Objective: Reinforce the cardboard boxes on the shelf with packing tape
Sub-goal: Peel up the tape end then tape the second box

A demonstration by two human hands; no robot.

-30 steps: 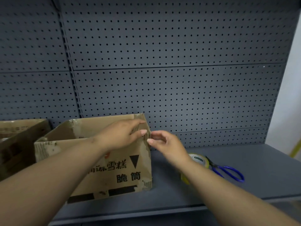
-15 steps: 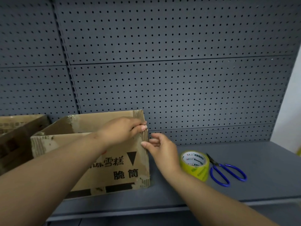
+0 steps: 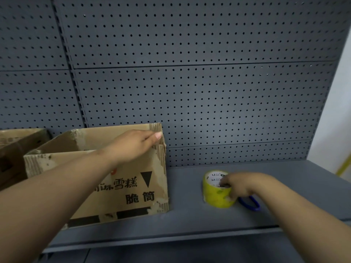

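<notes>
An open-topped cardboard box (image 3: 117, 177) of brown corrugated board stands on the left part of a smooth dark grey metal shelf (image 3: 190, 221). Its outer paper is torn and peeled in pale patches at the corners and along the rim, so the ribbed fluting shows, most of all down the near right edge. The front face carries black printed Chinese characters, 雪糕 above 脆筒, with more characters to their left hidden by the forearm, a solid black triangle pointing down, and black bars along the bottom edge. The left hand (image 3: 133, 145) lies over the box's top right corner, fingers stretched straight and together, resting on the rim; the thumb is hidden. Well to the right of the box, the right hand (image 3: 239, 185) grips the packing tape (image 3: 216, 194), a squat yellowish translucent roll lying flat on the shelf, with fingers curled over its top edge into the core; this hand is blurred. The core's white liner bears small print that includes "SJ". Just behind the roll a blue loop handle of scissors (image 3: 250, 204) shows. A second box (image 3: 17, 141), worn and brown, sits at the far left. Behind everything rises a grey pegboard (image 3: 190, 92) of evenly punched round holes.
</notes>
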